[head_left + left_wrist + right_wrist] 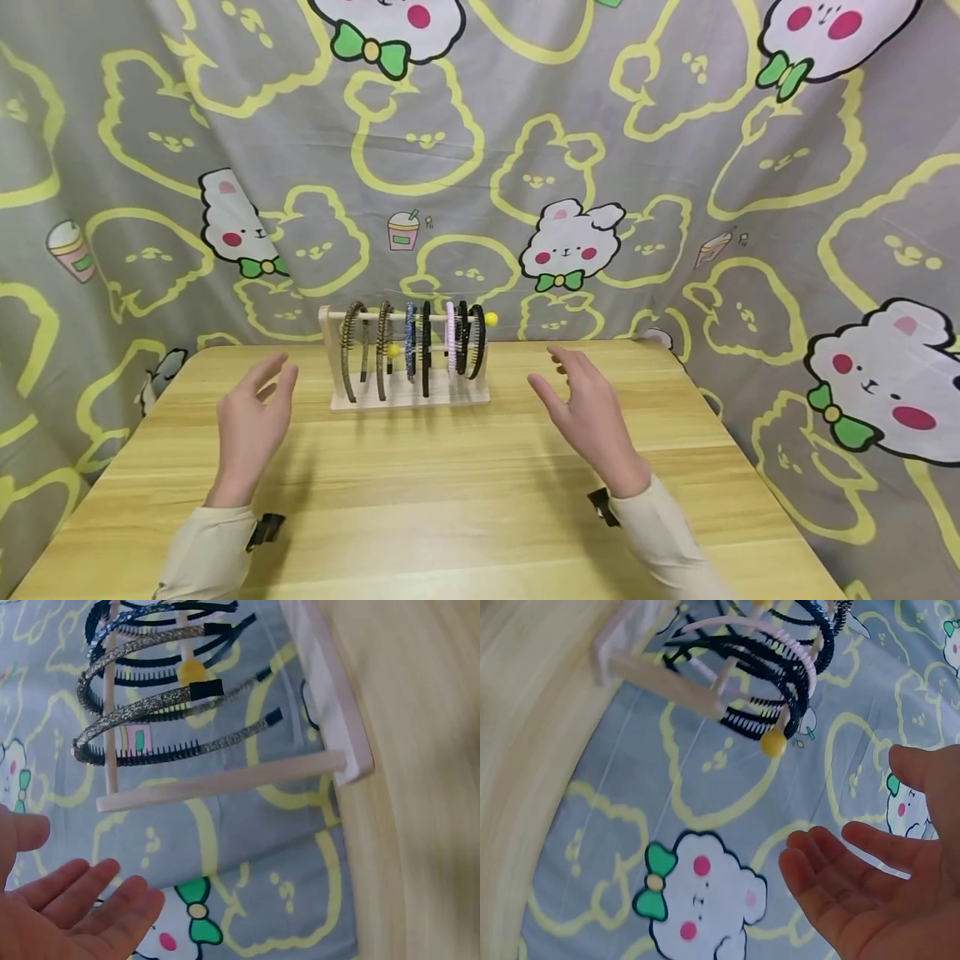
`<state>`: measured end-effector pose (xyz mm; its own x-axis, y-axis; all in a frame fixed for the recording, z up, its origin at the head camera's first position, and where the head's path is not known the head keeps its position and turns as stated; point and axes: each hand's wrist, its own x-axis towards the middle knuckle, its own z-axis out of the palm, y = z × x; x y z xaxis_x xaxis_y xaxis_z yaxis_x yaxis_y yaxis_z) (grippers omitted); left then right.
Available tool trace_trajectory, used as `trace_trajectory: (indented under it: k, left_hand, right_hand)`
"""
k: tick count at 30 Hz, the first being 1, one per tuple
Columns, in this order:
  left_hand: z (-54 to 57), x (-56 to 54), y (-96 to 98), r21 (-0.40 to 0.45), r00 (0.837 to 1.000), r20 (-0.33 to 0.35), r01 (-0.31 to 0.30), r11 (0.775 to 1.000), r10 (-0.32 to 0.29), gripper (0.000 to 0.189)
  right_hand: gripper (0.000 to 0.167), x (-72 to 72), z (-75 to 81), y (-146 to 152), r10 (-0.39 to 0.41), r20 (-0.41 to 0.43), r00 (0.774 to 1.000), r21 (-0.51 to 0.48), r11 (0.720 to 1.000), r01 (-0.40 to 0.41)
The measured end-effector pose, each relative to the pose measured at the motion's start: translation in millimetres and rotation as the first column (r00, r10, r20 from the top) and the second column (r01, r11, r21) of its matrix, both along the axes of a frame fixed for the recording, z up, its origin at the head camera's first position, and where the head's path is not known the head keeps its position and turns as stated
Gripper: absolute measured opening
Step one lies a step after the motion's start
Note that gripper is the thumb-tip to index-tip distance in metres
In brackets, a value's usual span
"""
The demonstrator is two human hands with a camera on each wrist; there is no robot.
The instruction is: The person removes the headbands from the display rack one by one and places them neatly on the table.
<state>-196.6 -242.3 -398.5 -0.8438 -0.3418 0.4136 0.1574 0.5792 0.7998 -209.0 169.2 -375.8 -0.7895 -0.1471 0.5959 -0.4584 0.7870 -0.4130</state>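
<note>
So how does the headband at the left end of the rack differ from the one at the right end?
The leftmost headband is a glittery gold-grey; the rightmost headband is plain black. The leftmost one hangs nearer the left hand, the rightmost nearer the right hand and the rack's yellow knob. Both hang upright on the wooden rack, have comb teeth, and are untouched by either hand.

One wooden rack [408, 398] — seven headbands [423, 354], two yellow knobs [491, 319] — and two hands [251, 425].

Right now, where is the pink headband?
In the head view, the pink headband hangs on the wooden rack, toward its right end, between black headbands, nearer the right hand.
</note>
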Motion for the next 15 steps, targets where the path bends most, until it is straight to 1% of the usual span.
trace_trajectory:
  k: [1, 3, 7, 9, 13, 15]
  left_hand:
    - [-0.5, -3.5, 0.5, 0.021, 1.000, -0.010, -0.010, 1.000, 0.010, 0.045]
    - [-1.6, -10.4, 1.8, 0.046, 1.000, 0.000, -0.016, 0.999, 0.016, 0.043]
    - [-5.2, -24.5, 3.9, 0.121, 0.997, 0.063, 0.030, 0.992, -0.038, 0.048]
    - [-7.1, -30.3, 4.9, 0.144, 0.995, 0.082, 0.052, 0.988, -0.065, 0.050]
    - [-11.7, -39.5, 7.3, 0.198, 0.994, 0.063, 0.078, 0.977, -0.092, 0.050]
    - [-14.0, -43.2, 8.7, 0.217, 0.994, 0.051, 0.083, 0.973, -0.096, 0.048]
  right_hand:
    - [0.050, -3.5, 0.7, -5, 0.006, 0.005, 1.000, -0.017, 1.000, -0.006]
    - [0.048, -10.7, 0.8, -16, 0.017, 0.020, 1.000, -0.049, 0.999, -0.016]
    - [0.045, -26.0, -2.3, -34, 0.050, 0.044, 0.998, -0.111, 0.993, -0.045]
    - [0.043, -33.1, -4.3, -41, 0.059, 0.054, 0.997, -0.134, 0.990, -0.051]
    - [0.042, -44.6, -6.0, -55, 0.062, 0.075, 0.995, -0.193, 0.980, -0.047]
    - [0.043, -49.3, -5.7, -62, 0.071, 0.081, 0.994, -0.240, 0.970, -0.049]
